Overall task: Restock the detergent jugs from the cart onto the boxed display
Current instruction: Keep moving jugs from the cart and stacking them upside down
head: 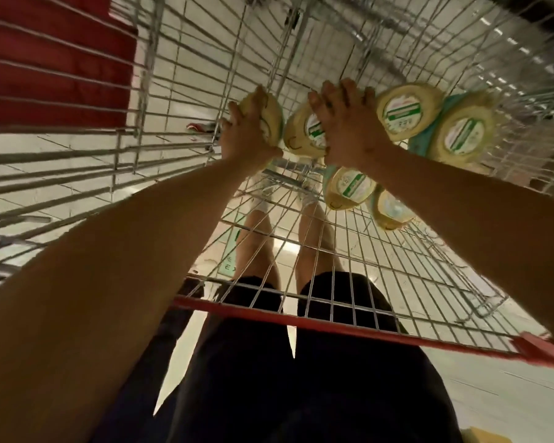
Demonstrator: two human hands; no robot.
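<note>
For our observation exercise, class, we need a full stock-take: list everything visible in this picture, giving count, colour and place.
detergent jugs: six, yellow caps with white-and-green labels, teal bodies where visible, caps towards the camera, in the cart's middle and right
cart: one, silver wire with a red bar, fills most of the view
red panel: one, red, behind the wires at upper left
floor: pale tiles, beneath and around the cart
shorts: one pair, black, bottom centre
legs: two, bare, seen through the wire
left grip: one, holds the leftmost jug's top
right grip: one, holds the next jug's top
</note>
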